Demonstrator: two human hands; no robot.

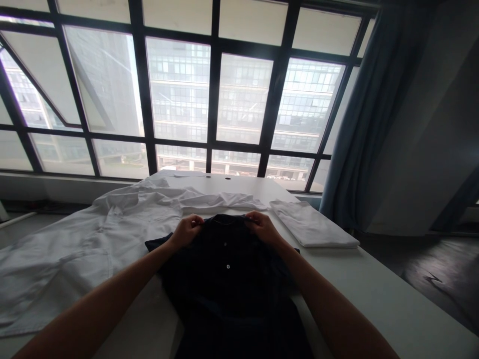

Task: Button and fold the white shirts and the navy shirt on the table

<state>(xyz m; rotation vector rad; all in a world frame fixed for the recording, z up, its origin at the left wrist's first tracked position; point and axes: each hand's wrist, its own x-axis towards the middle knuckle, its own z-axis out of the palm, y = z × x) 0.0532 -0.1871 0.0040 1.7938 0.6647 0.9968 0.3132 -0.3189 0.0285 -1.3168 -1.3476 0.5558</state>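
A dark navy shirt [232, 289] with small pale buttons lies front side up on the white table, its collar away from me and its lower part running toward me out of view. My left hand [187, 230] pinches the fabric at the left shoulder, close to the collar. On the other side of the collar, my right hand [262, 227] grips the right shoulder in the same way. Both sleeves spread outward, partly hidden behind my forearms.
A large crumpled white garment [90, 244] covers the table's left side. To the right rests a folded white cloth [312, 223] on the white table [355, 279]. Beyond stand wide windows with black frames [214, 99], and a blue curtain [348, 159] hangs at the right.
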